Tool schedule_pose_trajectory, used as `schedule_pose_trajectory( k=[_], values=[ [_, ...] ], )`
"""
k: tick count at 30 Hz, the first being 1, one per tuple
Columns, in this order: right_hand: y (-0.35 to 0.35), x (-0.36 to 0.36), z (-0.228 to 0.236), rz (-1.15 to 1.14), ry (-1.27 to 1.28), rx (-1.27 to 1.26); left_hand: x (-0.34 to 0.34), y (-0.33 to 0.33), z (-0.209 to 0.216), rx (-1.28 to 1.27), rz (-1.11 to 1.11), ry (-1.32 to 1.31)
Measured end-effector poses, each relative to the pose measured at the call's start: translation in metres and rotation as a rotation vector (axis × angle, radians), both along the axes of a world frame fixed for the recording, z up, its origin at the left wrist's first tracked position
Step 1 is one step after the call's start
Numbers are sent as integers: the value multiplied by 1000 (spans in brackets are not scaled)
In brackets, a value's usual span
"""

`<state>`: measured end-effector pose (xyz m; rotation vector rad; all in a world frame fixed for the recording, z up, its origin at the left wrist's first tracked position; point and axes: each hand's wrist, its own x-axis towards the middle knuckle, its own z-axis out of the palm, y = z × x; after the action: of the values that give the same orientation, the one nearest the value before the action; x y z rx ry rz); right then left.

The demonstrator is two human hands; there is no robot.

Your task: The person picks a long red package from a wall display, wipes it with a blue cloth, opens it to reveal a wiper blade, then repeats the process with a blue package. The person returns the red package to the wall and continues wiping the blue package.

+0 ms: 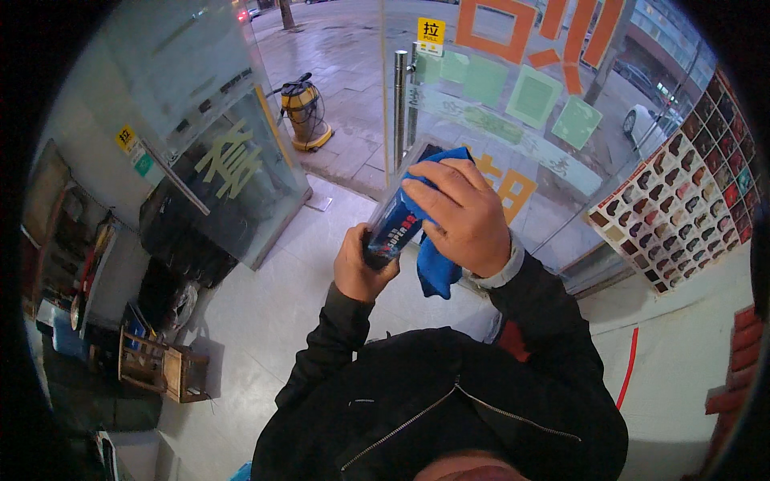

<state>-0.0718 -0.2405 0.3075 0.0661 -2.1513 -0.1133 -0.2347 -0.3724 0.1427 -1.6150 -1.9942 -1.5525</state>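
In front of my chest I hold up a narrow box (393, 227) with clear plastic sides and a blue printed label; it is tilted, its upper end leaning to the right. My left hand (358, 266) grips the lower end. A blue cloth (438, 268) is bunched under my right hand (465, 210), which presses it over the upper part of the box. One end of this cloth hangs loose below my fingers. The hand and cloth hide part of the upper end, and I cannot make out what is inside.
A glass door (489, 120) with a metal handle (399, 104) stands ahead. Through the doorway, a yellow vacuum cleaner (306, 112) sits on the paving. At left is a small wooden chair (183, 373); a swatch chart (666, 210) covers the right wall.
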Motion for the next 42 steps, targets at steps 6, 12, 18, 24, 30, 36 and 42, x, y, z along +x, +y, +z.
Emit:
schedule_pose_trajectory(
  k=[6, 12, 18, 24, 30, 36, 42],
  values=[
    [9, 9, -3, -82, -92, -81, 10, 4, -10, -7, -42, -187],
    [23, 30, -8, -139, -275, -169, 5, 15, -8, 43, 25, -466],
    [23, 34, -7, -123, -18, -220, -8, 24, 3, 45, -54, -394],
    [21, 14, 6, -65, 114, -47, 18, 31, 13, 5, -252, -564],
    [14, -16, -30, -171, -35, 140, 27, 37, 14, -9, -109, -176],
    [0, -21, -70, -18, -101, 131, 18, 47, 4, 89, -213, -303],
    [40, -11, -37, -307, -23, 146, 30, 27, 20, -125, -49, -104]
  ],
)
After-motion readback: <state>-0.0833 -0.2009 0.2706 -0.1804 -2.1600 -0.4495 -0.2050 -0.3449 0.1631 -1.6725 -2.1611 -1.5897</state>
